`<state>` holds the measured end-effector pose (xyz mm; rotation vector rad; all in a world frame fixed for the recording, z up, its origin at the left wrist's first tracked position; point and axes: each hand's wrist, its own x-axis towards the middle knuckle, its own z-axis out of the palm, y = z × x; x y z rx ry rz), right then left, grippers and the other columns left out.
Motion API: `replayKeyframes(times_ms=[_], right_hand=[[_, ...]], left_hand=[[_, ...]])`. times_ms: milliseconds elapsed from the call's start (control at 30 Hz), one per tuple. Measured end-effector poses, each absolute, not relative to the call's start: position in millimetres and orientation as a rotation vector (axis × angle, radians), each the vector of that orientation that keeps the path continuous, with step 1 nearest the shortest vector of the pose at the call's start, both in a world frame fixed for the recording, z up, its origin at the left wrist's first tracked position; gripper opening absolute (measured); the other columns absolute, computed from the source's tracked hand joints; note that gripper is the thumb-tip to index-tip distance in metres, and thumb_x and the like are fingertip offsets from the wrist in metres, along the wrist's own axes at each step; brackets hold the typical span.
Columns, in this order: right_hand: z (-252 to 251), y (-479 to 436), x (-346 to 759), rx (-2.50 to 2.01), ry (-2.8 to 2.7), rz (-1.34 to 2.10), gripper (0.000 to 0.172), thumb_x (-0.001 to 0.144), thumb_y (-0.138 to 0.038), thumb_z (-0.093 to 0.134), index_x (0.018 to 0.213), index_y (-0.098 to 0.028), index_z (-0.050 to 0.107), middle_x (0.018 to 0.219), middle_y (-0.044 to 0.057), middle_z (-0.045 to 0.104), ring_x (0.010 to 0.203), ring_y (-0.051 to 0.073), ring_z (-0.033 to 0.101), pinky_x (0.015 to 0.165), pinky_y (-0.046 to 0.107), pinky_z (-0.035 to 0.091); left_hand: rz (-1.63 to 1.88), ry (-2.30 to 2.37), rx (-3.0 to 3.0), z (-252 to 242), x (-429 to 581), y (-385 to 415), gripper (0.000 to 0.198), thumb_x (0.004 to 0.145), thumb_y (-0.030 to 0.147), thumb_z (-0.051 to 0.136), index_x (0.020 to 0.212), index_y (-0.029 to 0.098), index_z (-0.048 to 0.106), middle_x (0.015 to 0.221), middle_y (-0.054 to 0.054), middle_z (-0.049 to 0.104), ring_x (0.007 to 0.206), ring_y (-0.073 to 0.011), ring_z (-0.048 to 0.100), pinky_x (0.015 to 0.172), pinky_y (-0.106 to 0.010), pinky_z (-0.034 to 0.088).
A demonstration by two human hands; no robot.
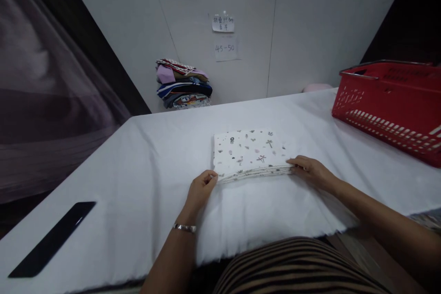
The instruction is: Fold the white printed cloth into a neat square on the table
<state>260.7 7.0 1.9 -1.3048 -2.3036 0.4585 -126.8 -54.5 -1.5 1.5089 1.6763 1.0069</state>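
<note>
A white cloth (pixel 250 151) printed with small palm trees and animals lies folded in several layers on the table. Its near edge is slightly raised. My left hand (pixel 202 187) pinches the near left corner between thumb and fingers. At the near right corner, my right hand (pixel 308 170) grips the layers with its thumb and fingers. A metal bracelet (pixel 184 228) circles my left wrist.
A white sheet (pixel 131 220) covers the table. A red basket (pixel 392 105) stands at the right, and a dark flat strip (pixel 53 239) lies at the left. Behind the far edge is a stack of folded fabrics (pixel 184 85), near paper signs (pixel 224 36) on the wall.
</note>
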Motion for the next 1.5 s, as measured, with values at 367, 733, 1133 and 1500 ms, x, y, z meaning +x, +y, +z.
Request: replayKeyframes(times_ms=[367, 733, 1133, 1500], right_hand=[[-6, 4, 261, -1.338, -2.248, 0.607, 0.029, 0.086, -0.038, 0.043, 0.104, -0.025, 0.062, 0.089, 0.005, 0.063, 0.079, 0.020, 0.059, 0.071, 0.035, 0.048], [29, 49, 207, -1.295, -2.227, 0.275, 0.038, 0.088, -0.046, 0.037, 0.107, -0.026, 0.062, 0.127, 0.009, 0.053, 0.116, 0.026, 0.048, 0.093, 0.044, 0.043], [-26, 95, 170, -1.429, -2.472, -0.016, 0.056, 0.087, -0.055, 0.031, 0.123, -0.017, 0.051, 0.138, 0.015, 0.042, 0.129, 0.033, 0.033, 0.102, 0.050, 0.029], [-5, 142, 152, -1.425, -2.316, 0.203, 0.052, 0.082, -0.045, 0.044, 0.124, -0.016, 0.051, 0.141, 0.014, 0.040, 0.134, 0.032, 0.023, 0.108, 0.051, 0.016]], left_hand=[[0.951, 1.765, 1.589, -4, -128, -55, 0.024, 0.076, 0.040, 0.049, 0.081, 0.021, 0.062, 0.056, 0.006, 0.043, 0.052, -0.0098, 0.038, 0.049, -0.020, 0.027], [0.956, 1.758, 1.618, -6, -128, -54, 0.027, 0.079, 0.044, 0.047, 0.076, 0.020, 0.058, 0.055, 0.006, 0.039, 0.052, -0.0103, 0.036, 0.050, -0.020, 0.026], [0.940, 1.848, 1.559, -4, -129, -53, 0.023, 0.074, 0.041, 0.052, 0.071, 0.019, 0.061, 0.050, 0.006, 0.041, 0.049, -0.0106, 0.039, 0.048, -0.021, 0.026], [0.659, 2.034, 2.298, 49, -78, 10, 0.044, 0.087, 0.043, 0.043, 0.122, 0.018, 0.053, 0.137, -0.011, 0.042, 0.128, -0.0272, 0.033, 0.104, -0.043, 0.028]])
